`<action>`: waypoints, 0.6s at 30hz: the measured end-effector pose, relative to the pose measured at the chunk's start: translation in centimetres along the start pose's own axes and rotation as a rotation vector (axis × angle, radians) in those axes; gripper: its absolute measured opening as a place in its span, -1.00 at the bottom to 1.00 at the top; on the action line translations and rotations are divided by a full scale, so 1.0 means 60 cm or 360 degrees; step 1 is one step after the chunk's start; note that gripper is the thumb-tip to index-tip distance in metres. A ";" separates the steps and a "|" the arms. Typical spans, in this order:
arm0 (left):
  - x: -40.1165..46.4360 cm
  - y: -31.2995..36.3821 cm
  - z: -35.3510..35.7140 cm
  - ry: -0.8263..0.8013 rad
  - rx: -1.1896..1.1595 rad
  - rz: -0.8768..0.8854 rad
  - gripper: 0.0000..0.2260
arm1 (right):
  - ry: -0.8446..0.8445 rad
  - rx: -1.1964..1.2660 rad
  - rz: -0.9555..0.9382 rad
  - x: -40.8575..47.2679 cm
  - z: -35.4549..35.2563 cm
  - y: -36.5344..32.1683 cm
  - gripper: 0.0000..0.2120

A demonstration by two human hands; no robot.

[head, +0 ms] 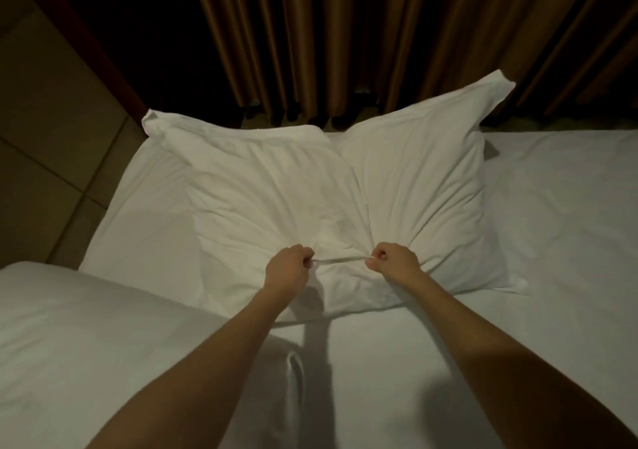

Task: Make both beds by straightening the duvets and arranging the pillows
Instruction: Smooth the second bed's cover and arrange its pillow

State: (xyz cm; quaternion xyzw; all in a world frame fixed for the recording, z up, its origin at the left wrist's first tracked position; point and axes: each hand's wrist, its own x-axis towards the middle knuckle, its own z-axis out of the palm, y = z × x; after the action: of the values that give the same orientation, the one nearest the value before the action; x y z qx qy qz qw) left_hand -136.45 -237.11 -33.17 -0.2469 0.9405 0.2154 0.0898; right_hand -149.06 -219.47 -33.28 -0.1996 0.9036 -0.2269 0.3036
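Lying across the white bed sheet: one white pillow, plump, creased toward its near edge, its far corners reaching toward the brown curtain; it may be two pillows overlapping, which cannot be told.
Left hand: fingers are curling tight around a bunch of the pillow's near edge, knuckles up.
Right hand: fingers are likewise curling into the pillowcase fabric just beside the left, thumb tucked in; a taut ridge of cloth is stretching between the two fists.
Both bare forearms are reaching forward from the lower edge of view.
White duvet: is lying bunched in a rounded fold at lower left, near the pillow.
Tiled floor: is showing at left, beside the bed.
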 end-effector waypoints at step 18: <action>-0.191 0.371 -0.134 0.0375 -0.0291 0.0708 -0.81 | 0.0862 0.0648 -0.0013 -0.415 -0.246 0.108 -0.76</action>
State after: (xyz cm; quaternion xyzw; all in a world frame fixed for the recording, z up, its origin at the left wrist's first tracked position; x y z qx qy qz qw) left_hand -138.28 -218.34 -14.79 -0.0646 0.9523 0.2837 -0.0926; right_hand -141.58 -197.51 -14.78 -0.0709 0.8868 -0.4486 0.0853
